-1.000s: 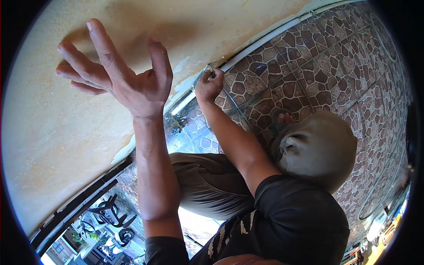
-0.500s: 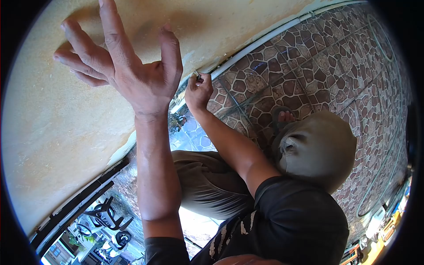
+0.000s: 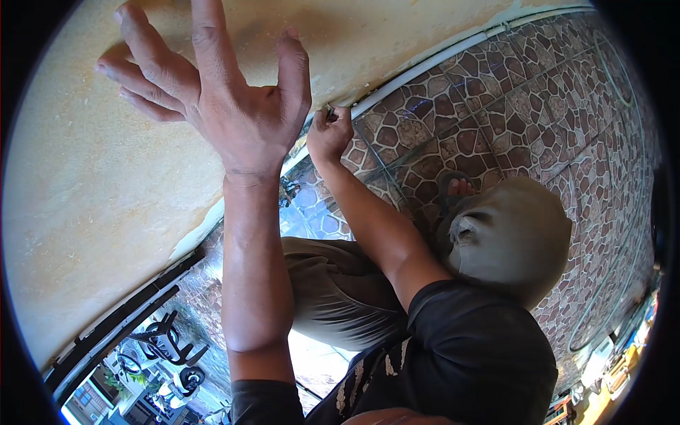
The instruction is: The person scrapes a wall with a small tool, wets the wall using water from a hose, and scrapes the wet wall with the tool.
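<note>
My left hand (image 3: 244, 117) is spread in front of the yellowish wall (image 3: 92, 191), back of the hand toward me, fingers and thumb apart, holding nothing. Beyond it, low down at the foot of the wall, my right hand (image 3: 331, 138) is closed with fingers bent in a pinch. A small dark thing shows at its fingertips, but I cannot tell what it is. The fingertips are right at a pale skirting strip (image 3: 418, 74) that runs along the wall's base.
Brown stone-patterned tiles (image 3: 524, 127) cover the floor. My bent knee (image 3: 510, 241) and sandalled foot (image 3: 460, 187) are beside my right arm. A thin hose (image 3: 602, 304) curves along the right edge. A black chair (image 3: 168, 341) and a motorbike (image 3: 183, 386) stand at the lower left.
My left hand has shifted slightly right and up in view, still spread. The right hand has moved a little up and right along the wall's base, still closed.
</note>
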